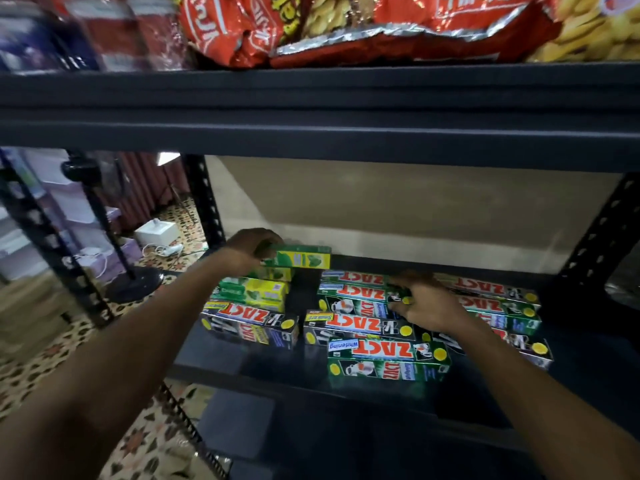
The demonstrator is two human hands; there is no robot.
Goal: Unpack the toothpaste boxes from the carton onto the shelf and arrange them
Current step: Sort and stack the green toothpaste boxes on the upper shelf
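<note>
Left hand (249, 252) grips green box (302, 260) by its left end, on top of green stack at rear-left of shelf (225, 358); right hand (427, 304), fingers curled, clamps end of ZACT box (360, 292) mid-shelf w/ more alongside.

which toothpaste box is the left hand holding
The green and yellow box at the back left: the left hand grips its end, and it sits higher than the other green and yellow ones.
</note>
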